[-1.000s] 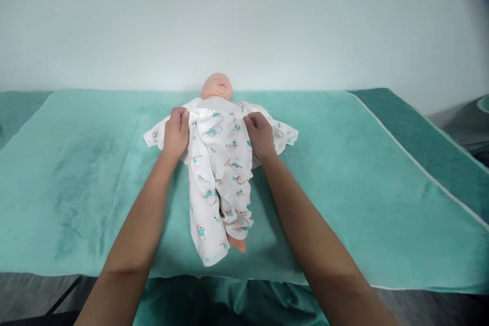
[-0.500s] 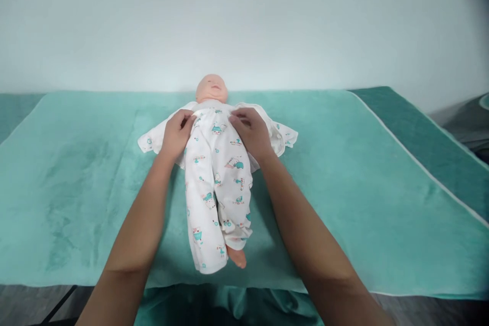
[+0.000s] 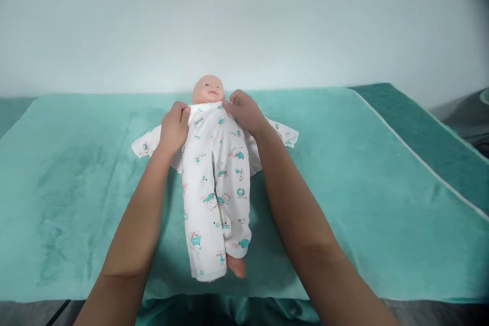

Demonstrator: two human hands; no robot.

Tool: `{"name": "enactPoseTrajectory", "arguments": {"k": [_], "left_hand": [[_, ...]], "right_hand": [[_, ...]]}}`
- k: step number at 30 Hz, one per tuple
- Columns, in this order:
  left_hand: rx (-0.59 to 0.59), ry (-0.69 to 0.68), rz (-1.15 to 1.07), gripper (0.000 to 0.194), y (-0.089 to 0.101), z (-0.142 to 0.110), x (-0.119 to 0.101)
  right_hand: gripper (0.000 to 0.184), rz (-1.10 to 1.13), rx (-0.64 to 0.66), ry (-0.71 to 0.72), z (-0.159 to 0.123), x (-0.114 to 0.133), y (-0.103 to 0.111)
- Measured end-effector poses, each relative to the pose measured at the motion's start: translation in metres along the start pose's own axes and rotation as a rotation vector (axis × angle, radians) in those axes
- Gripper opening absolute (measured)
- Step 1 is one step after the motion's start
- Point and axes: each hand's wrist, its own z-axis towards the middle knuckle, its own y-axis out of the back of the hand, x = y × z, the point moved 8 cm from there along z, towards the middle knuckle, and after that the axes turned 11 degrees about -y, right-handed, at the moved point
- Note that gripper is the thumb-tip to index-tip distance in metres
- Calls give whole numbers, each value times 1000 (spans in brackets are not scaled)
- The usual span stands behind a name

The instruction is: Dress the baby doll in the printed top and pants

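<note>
A baby doll [image 3: 208, 89] lies on its back, head toward the wall. White printed trousers [image 3: 214, 163] cover its front from just below the chin down to the ankles. My left hand [image 3: 175, 125] pinches the left end of the waistband, and my right hand [image 3: 244, 109] pinches its right side, stretching the band between them. Under the trousers lies a white printed top [image 3: 284, 132], its sleeves spread out to both sides. One bare doll foot [image 3: 237, 266] sticks out of the right leg opening; the other foot is hidden inside the left leg.
A light green cloth [image 3: 362, 178] covers the table beneath the doll. Darker green cloth [image 3: 431, 137] shows at the right. Behind the table stands a pale wall [image 3: 244, 20]. Something dark and blurred [image 3: 464, 117] sits at the far right edge.
Both hands have pulled the waistband up toward the doll's chin. The trousers now hang straighter and smoother, and the doll's head has shifted slightly left.
</note>
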Motion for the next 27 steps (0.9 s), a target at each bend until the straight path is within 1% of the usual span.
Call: {"name": "enactPoseTrajectory", "arguments": {"k": [2, 5, 7, 9, 11, 13, 15, 18, 20, 22, 23, 25, 27], "left_hand": [[2, 70, 17, 16, -3, 3, 7], [-29, 114, -24, 16, -6, 1, 12], [-75, 91, -70, 13, -7, -3, 12], [-138, 47, -72, 9, -4, -9, 10], [-185, -6, -34, 7, 0, -15, 9], [-195, -47, -14, 9, 3, -22, 9], [-178, -41, -39, 11, 5, -30, 12], [-126, 48, -110, 15, 8, -49, 22], [-73, 108, -137, 16, 9, -63, 26], [-30, 142, -137, 16, 11, -76, 26], [-5, 153, -132, 16, 11, -82, 25], [71, 171, -143, 19, 9, -92, 21], [168, 199, -219, 21, 2, -100, 17]], "right_hand": [[26, -12, -101, -35, 8, -5, 1], [26, -38, -174, -53, 11, -8, -3], [23, -2, -203, -52, 7, -11, -5], [19, 92, -208, -31, -1, -14, -6], [17, 208, -186, 15, -10, -16, -8], [17, 287, -169, 62, -19, -16, -8], [16, 303, -190, 82, -30, -17, -6], [15, 259, -277, 58, -50, -21, 1], [15, 218, -354, 2, -65, -28, 6], [16, 154, -391, -79, -76, -38, 10], [18, 119, -378, -122, -80, -44, 10], [21, 74, -310, -194, -86, -54, 7], [22, 120, -224, -244, -89, -62, 4]]}}
